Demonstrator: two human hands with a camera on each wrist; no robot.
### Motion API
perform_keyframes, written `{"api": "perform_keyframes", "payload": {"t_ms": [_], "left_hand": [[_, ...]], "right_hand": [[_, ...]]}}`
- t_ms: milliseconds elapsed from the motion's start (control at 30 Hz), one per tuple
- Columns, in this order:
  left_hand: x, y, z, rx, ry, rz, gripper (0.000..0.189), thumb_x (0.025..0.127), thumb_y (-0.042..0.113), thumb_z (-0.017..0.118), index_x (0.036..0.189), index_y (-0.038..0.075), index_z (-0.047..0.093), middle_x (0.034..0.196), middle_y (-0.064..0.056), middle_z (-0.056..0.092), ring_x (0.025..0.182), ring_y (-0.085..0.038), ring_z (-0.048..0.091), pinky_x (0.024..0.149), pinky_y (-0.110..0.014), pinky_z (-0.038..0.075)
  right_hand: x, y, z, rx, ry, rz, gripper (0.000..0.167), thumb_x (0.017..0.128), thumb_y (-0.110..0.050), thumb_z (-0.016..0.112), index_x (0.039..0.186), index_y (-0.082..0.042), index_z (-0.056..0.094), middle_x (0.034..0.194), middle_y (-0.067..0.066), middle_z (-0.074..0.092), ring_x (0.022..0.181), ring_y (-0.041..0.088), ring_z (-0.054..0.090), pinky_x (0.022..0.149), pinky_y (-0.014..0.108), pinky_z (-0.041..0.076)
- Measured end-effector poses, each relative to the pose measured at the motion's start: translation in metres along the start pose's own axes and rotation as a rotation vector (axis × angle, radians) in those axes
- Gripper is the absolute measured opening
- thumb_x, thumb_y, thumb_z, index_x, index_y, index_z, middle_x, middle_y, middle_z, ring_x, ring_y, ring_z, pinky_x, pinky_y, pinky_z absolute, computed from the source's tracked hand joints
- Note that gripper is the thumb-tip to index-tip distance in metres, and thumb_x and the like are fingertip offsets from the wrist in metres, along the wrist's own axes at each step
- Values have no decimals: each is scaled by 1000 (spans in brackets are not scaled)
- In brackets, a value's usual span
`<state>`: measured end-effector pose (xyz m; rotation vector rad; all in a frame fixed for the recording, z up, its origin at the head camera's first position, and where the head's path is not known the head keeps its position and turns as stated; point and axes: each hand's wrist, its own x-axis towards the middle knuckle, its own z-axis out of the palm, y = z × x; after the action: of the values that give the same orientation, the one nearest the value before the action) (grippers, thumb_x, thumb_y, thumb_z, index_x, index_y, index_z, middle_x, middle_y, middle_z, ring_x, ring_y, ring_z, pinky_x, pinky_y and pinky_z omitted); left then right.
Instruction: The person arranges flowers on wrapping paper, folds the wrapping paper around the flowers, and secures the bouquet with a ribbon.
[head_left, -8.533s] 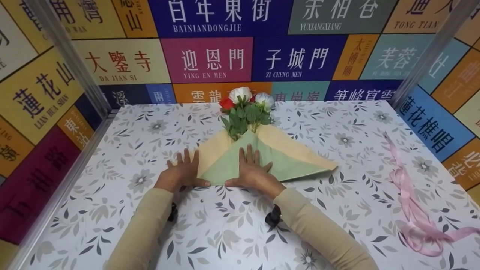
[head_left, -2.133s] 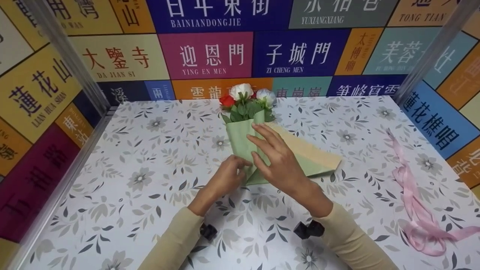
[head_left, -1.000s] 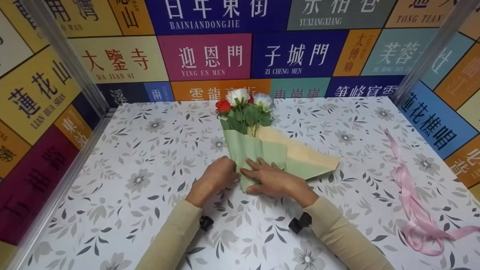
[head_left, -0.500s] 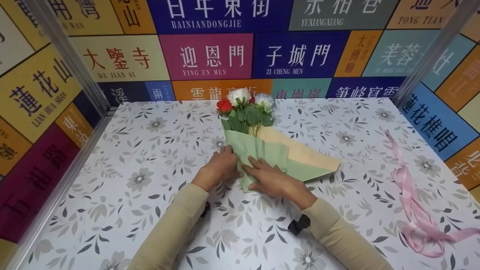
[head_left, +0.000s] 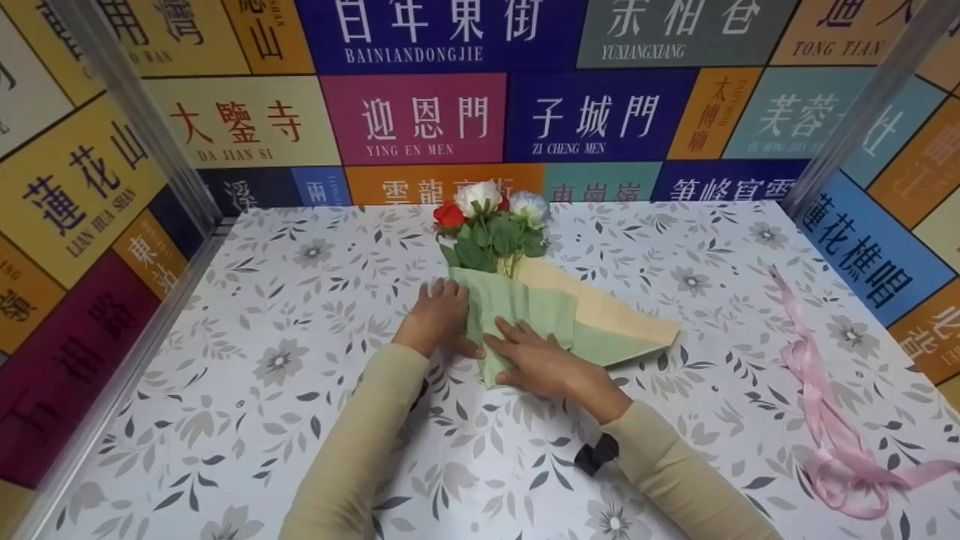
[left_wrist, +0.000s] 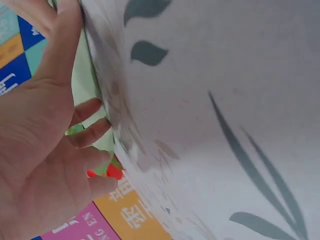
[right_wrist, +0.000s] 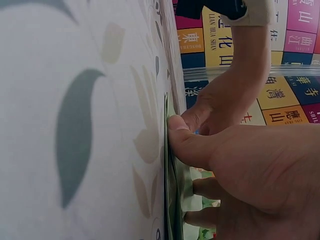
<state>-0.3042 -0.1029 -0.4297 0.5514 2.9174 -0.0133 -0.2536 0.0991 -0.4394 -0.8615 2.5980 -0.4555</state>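
Note:
A small bouquet lies at the middle of the table: a white rose (head_left: 480,196), a red rose (head_left: 448,216) and a pale bluish rose (head_left: 529,208) above green leaves (head_left: 495,236). Wrapping paper (head_left: 525,296), green outside and cream inside, covers the stems from the left; its right corner lies spread out. My left hand (head_left: 439,315) touches the paper's left edge, fingers slightly bent and thumb reaching towards the lower part. My right hand (head_left: 544,364) presses on the folded paper with spread fingers. In the right wrist view, its thumb (right_wrist: 192,147) rests on the paper's lower end.
A loose pink ribbon (head_left: 829,420) lies in loops at the table's right side. The table (head_left: 225,360) has a floral cover. Panels with printed signs (head_left: 412,120) stand behind and on both sides.
The paper's left side, spread out at first, has been folded rightward over the stems. Lately my left hand has slid up along the left edge, while my right hand stays pressed on the paper.

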Motion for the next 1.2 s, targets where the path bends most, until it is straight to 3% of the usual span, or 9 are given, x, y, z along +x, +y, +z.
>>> {"api": "perform_keyframes", "payload": {"t_ms": [333,567,733,833,967,1100,1200], "left_hand": [[2,-6,0,41,12,-33,112,65,76,76,145,5,40,154,-26,38,145,-53,30,115,-69,29],[3,-8,-4,6,-37,-87,110,68,72,77,150,10,38,158,-21,35,147,-53,27,115,-70,26],[0,0,-9,-55,-34,-104,105,69,64,82,147,7,39,157,-19,39,146,-51,30,114,-72,27],[-1,8,-9,7,-8,-131,104,70,65,81,145,7,39,156,-17,41,147,-45,33,115,-70,28],[-5,22,-12,102,-34,-172,107,74,64,79,151,3,36,157,-17,41,149,-38,32,118,-63,29],[-5,32,-22,93,-86,-78,68,89,41,73,138,-2,55,142,-20,57,137,-35,49,115,-57,37],[-2,31,-23,14,-182,-12,38,93,25,68,124,1,67,135,-21,62,125,-35,59,109,-52,45]], "right_hand": [[2,-1,2,2,-4,9,69,101,-36,57,160,-20,25,170,10,4,154,45,7,116,75,11],[4,-2,3,-1,-12,18,71,101,-37,57,160,-21,22,170,8,1,155,44,4,117,74,9],[3,0,2,-1,-20,38,70,101,-37,56,161,-23,22,170,7,0,155,42,3,117,74,10],[3,1,2,2,-23,30,68,102,-36,55,161,-23,22,170,9,0,155,43,3,116,75,10],[2,1,3,4,-33,0,66,103,-33,54,160,-21,24,170,12,-1,154,46,3,114,77,10],[4,0,1,-7,-20,-4,65,102,-34,55,159,-20,26,170,12,1,154,47,4,114,78,9],[4,0,4,0,-22,5,66,102,-34,56,159,-20,27,170,12,1,154,47,4,114,77,8]]}}
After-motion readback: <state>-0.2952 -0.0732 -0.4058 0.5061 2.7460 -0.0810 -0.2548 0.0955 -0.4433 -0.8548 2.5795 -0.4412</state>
